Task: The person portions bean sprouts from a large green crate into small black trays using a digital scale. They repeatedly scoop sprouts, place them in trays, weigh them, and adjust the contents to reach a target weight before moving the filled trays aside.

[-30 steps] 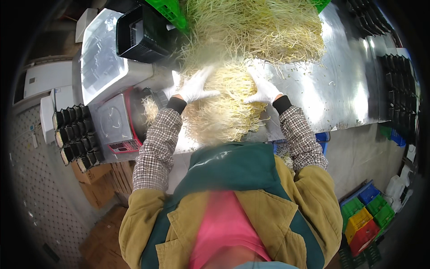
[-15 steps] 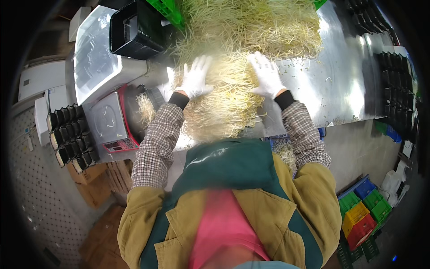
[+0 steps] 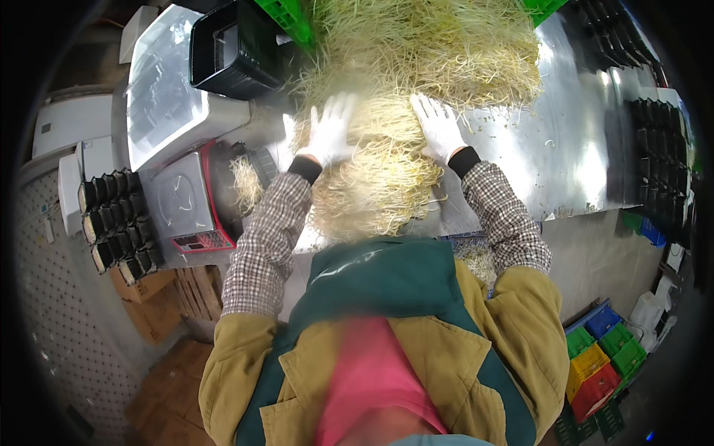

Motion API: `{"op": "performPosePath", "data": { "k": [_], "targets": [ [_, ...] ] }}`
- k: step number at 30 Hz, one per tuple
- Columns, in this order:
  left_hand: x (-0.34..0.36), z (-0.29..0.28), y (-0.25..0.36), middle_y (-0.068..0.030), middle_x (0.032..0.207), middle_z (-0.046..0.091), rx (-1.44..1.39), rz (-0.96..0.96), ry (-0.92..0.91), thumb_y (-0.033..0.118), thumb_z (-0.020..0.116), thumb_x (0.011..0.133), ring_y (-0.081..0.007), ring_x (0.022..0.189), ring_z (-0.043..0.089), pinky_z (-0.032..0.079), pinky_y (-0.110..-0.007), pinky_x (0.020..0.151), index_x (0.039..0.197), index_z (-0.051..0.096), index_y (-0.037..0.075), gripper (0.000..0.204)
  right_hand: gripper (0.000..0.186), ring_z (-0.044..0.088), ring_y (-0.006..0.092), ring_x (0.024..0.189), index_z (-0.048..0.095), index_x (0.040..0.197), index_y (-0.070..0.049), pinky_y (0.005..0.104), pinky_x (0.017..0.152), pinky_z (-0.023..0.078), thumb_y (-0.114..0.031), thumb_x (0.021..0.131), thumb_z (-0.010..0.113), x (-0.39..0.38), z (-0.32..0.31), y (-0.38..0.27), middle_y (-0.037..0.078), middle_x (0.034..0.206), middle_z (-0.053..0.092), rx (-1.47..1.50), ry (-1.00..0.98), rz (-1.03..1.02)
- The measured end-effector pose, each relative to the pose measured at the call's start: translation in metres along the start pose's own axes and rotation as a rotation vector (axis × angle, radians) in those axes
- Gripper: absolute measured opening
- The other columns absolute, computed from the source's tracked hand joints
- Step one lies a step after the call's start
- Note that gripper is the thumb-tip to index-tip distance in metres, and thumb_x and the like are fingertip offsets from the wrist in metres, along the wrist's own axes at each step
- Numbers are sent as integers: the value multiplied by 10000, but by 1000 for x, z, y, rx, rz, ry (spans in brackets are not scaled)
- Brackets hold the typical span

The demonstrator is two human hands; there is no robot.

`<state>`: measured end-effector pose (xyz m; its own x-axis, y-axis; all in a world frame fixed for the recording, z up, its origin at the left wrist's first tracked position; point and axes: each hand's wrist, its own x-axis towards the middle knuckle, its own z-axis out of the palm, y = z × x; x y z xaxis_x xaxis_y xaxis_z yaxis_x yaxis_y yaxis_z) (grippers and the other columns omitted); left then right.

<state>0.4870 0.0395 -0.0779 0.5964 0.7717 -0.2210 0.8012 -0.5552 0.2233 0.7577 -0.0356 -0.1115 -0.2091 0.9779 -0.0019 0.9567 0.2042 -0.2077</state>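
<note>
Bean sprouts [image 3: 383, 175] between left hand [image 3: 329, 132] and right hand [image 3: 440, 130].

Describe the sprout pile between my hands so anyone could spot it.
On the shiny metal table, look at the near side. The pale sprout pile lies there, between the gloved left hand and right hand. It is narrower than the sprout heap just beyond it.

room rightward over steel table [image 3: 513, 160], sprout heap [image 3: 446, 52] blocking ahead, scale [image 3: 178, 195], white tub [image 3: 227, 117] at left
</note>
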Motion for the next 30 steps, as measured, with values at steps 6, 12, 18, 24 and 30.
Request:
{"op": "performPosePath", "data": {
  "k": [6,12,18,24,30],
  "targets": [
    [16,15,10,-128,1628,139,19,-95,-189,316,781,762,-345,1497,147,184,-611,1165,1570,69,146,1090,544,602,336,1077,474,1275,-50,477,901,448,-86,761,650,15,13,-3,207,1193,578,-30,-218,134],
    [10,26,11,-124,1629,136,94,-111,-197,283,732,816,-345,1498,142,175,-591,1175,1573,66,159,1016,157,690,361,870,672,921,-14,461,732,547,-56,794,589,4,-50,-15,181,903,702,-13,-346,119],
    [8,23,13,-123,1629,147,57,-90,-176,327,692,842,-342,1498,145,162,-582,1181,1577,60,166,983,216,682,387,914,673,993,-30,451,761,550,-78,804,578,-36,-96,41,217,895,691,67,-219,222],
    [17,16,0,-159,1623,156,1,-48,-260,334,718,779,-368,1490,161,172,-604,1170,1575,94,158,1026,655,559,400,1146,555,1289,-84,455,967,466,-239,690,772,-83,-84,110,227,1221,609,55,-128,320],
    [-34,-17,-17,-204,1611,171,-379,237,-48,313,771,691,-395,1490,148,159,-549,1183,1566,194,134,1063,1010,410,402,1349,396,1422,26,468,1129,327,-248,567,861,-110,-73,-13,263,1430,443,308,-9,81]
  ]
}}
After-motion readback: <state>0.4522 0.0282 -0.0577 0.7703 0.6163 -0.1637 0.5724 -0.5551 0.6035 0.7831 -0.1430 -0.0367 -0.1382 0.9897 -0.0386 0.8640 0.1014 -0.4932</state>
